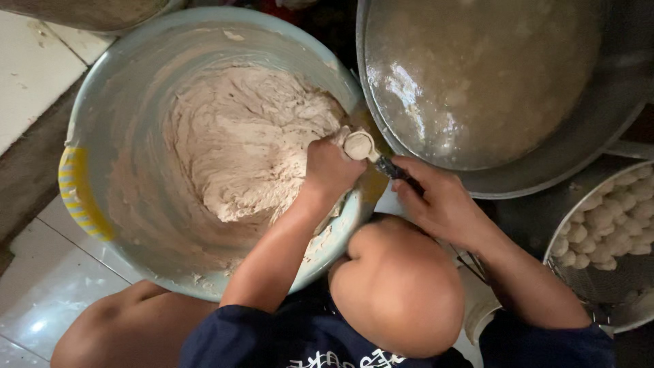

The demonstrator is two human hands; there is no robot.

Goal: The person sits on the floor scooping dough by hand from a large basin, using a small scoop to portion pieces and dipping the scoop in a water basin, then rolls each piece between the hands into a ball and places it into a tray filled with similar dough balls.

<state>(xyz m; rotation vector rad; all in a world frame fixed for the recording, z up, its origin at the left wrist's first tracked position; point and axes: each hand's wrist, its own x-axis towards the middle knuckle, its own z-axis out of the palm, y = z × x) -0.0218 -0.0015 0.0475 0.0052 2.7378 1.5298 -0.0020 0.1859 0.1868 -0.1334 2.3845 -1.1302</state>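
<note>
Pale beige paste (238, 143) filled my big light-blue basin (122, 88), and both my hands met at its near rim.

My left hand (330, 167) was a closed fist over the basin's edge, squeezing paste so that a round ball (359, 144) of it bulged out at the top of the fist. My right hand (439, 201) was clamped on a dark-handled spoon (388, 167), its tip right against that ball. Just beyond the spoon sat a wide metal pot (579, 143) of cloudy water, its rim close beside the basin. Off to my right, a metal strainer (599, 286) held a heap of pale finished balls (613, 228). My bare knee (402, 289) rose between my arms, and white floor tiles (41, 300) showed on the left.
</note>
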